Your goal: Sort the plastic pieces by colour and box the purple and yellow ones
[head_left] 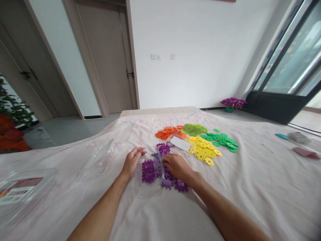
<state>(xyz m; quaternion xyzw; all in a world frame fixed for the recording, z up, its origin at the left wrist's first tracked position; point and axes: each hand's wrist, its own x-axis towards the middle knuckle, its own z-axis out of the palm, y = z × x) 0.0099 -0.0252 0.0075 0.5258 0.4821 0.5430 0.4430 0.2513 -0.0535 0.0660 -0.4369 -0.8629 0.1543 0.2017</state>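
A clear plastic box rests on the cloth in front of me, with purple interlocking building pieces inside. My left hand is curled against the box's far left side, fingers bent over its rim. Beyond the opposite rim, my right hand reaches over loose purple pieces, its fingers closed and pointing down at them. What those fingertips hold is hidden behind the hand. More loose purple pieces lie just past the box. A clear lid with a white label leans over the yellow and orange piles.
Flower-shaped discs lie in orange, lime green, yellow and dark green piles. Clear plastic containers stand on the left. At the right are a blue item and a pink item.
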